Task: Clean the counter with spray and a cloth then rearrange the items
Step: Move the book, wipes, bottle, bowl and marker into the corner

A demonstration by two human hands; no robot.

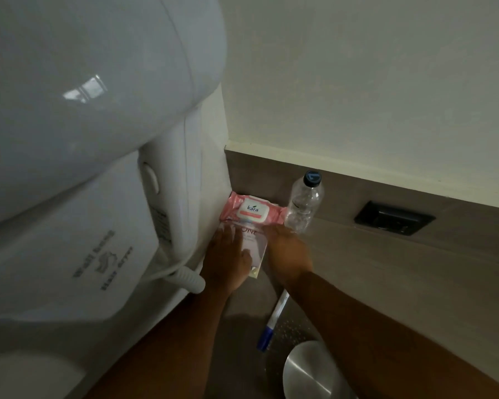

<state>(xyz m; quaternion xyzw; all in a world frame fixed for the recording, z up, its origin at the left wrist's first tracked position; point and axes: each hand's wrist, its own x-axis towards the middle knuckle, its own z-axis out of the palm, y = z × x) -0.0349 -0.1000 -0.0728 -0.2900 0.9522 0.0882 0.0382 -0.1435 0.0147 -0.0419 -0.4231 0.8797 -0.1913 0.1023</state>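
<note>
Counter (386, 272): grey-brown, meeting a pale wall at the back; black socket plate (394, 218) set in the upstand.
Left side: large white wall-mounted hair dryer (84, 139), coiled cord (185, 276) hanging.
Back corner: pink wipes pack (249, 211), lying flat against the upstand; clear empty bottle (303, 205) with dark cap, upright just beside it.
Left hand (228, 260): flat on a pale box (255, 243), fingers straight and together.
Right hand (287, 251): against the box's right edge, fingers extended.
Foreground: blue-capped pen (271, 323), round metal lid (308, 370).

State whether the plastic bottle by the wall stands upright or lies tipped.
Upright: the plastic bottle stands on its base on the counter, dark cap uppermost.
</note>
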